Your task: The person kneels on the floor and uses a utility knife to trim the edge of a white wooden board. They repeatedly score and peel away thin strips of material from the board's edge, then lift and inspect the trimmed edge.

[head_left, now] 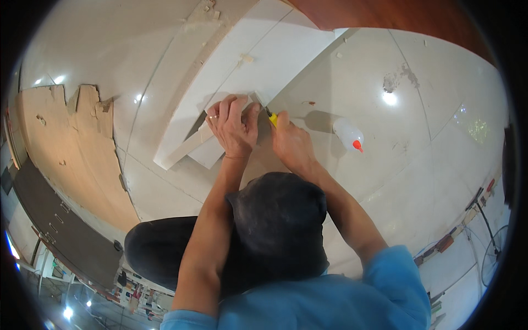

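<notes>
My left hand (234,126) lies over a narrow white board piece (192,144), fingers bent and pressing around its upper end. A ring shows on one finger. Just to the right, my right hand (292,144) is closed around a small yellow-and-black hand tool (273,119). Its dark tip meets the end of the white piece near my left thumb; the exact tool kind is mostly hidden by the fingers. Beneath the hands, a large white panel (264,47) lies at an angle on the floor. A white squeeze bottle (346,131) with a red nozzle is right of my right hand.
A torn sheet of brown cardboard (71,146) covers the floor at left. A reddish-brown panel (396,19) juts in at the far right. Along the right rim are scraps and a black cable (488,228). The tiled floor (396,148) has stains.
</notes>
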`<state>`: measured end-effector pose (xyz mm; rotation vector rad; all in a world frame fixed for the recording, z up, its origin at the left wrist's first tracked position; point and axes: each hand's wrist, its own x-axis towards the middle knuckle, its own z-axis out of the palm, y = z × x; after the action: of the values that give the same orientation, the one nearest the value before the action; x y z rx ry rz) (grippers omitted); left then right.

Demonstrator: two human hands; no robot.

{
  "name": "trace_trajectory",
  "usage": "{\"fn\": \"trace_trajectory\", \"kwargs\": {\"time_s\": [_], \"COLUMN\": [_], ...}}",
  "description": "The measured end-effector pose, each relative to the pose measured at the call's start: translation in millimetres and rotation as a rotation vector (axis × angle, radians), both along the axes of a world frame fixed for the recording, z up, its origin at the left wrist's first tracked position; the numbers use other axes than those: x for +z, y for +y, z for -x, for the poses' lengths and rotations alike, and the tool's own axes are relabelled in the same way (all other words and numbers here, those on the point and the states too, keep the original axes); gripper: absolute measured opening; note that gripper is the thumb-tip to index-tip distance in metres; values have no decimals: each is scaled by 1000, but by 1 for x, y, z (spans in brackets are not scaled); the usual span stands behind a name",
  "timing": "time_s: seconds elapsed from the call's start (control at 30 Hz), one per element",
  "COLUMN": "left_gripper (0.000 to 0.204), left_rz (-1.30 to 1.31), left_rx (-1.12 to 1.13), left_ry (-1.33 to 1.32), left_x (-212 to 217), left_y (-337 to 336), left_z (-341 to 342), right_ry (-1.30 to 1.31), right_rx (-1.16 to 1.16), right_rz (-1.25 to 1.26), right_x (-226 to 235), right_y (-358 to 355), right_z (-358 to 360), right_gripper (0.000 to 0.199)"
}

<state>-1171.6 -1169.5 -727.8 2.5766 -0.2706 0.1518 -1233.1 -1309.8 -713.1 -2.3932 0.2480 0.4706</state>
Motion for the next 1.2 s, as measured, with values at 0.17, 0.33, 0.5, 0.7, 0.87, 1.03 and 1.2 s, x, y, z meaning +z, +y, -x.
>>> {"fn": "trace_trajectory", "kwargs": {"time_s": [0.17, 0.33, 0.5, 0.7, 0.87, 1.03, 1.2], "left_gripper": [27, 32, 33, 35, 34, 36, 37], "left_rz": [29, -27, 1, -24, -41, -36, 6], "left_rx": [32, 42, 63, 44, 4, 1, 26], "left_ry": [-18, -12, -1, 81, 36, 28, 25], "left_x": [-5, -1, -1, 5, 6, 2, -1], "left_y": [0, -2, -4, -4, -3, -1, -2], "left_z": [1, -1, 0, 3, 4, 5, 4], "right_ry": [-1, -2, -35, -206, -216, -252, -145], "right_rx": [-21, -41, -238, -263, -221, -234, -318], "right_rz": [-35, -104, -303, -428, -271, -203, -291], "right_x": [-5, -3, 15, 20, 18, 8, 4], "right_y": [-4, -11, -17, -18, -14, -3, -5], "right_z": [-4, 5, 29, 6, 2, 19, 33], "right_gripper": [26, 26, 31, 29, 25, 26, 26]}}
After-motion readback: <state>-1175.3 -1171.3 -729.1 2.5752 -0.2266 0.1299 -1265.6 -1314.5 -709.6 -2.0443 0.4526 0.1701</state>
